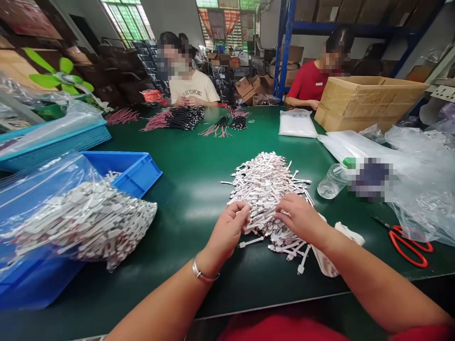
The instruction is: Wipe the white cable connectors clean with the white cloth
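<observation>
A large heap of short white cables (265,177) with flat plug ends lies on the green table. My left hand (231,225) is at the heap's near left side, its thumb and index finger pinched together. Whatever is in that pinch is too small or hidden to make out. Over the right part of the heap, my right hand (298,218) points its fingers down towards the cables, thumb and index finger a little apart. No cable shows clearly in it. A pale cloth (325,263) lies partly hidden under my right forearm.
At left, a clear bag of white cables (88,222) rests on a blue bin (138,173). Right of the heap are a clear jar (332,182), red-handled scissors (408,244) and plastic bags (419,189). Two people sit across the table, near black-and-pink wires (181,118) and a carton (366,102).
</observation>
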`<state>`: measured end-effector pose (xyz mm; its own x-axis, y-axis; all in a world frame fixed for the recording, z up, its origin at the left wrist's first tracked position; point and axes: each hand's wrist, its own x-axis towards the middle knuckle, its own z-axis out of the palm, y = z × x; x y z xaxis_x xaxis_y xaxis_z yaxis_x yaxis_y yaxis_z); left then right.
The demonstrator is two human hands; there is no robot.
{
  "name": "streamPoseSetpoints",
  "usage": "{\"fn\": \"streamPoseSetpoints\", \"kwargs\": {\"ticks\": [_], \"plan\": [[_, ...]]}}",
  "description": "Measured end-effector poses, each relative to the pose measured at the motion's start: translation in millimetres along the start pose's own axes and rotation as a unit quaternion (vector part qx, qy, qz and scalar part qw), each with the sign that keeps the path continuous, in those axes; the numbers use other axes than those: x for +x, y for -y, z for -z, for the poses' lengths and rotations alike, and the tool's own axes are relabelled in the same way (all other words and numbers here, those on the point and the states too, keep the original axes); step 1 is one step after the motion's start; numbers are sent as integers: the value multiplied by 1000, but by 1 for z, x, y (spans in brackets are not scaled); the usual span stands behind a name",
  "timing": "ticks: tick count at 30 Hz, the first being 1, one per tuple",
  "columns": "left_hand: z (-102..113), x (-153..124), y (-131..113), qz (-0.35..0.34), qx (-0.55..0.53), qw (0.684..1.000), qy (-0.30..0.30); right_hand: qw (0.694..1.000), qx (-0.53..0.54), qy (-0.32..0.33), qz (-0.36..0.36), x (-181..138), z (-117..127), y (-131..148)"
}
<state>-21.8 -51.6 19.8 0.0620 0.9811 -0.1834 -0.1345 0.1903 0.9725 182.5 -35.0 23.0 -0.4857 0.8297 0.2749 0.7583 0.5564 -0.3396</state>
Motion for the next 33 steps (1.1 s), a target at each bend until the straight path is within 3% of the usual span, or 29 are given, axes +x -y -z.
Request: {"fn": "streamPoseSetpoints", "kwargs": {"ticks": [8,15,19,24,33], "plan": [[-2,1,5,16,26,999,17,998,62,-16,25,-11,-15,-16],[1,-1,2,6,50,999,20,989,127,-62,48,-16,12,-17],[-1,-6,0,13,40,996,80,977,194,-79,36,-20,28,-15],[-6,-14,1,16,18,989,145,973,213,-69,48,-24,25,-8],[-3,-13,-3,17,60,993,99,979,183,-65,63,-23,15,-7]]}}
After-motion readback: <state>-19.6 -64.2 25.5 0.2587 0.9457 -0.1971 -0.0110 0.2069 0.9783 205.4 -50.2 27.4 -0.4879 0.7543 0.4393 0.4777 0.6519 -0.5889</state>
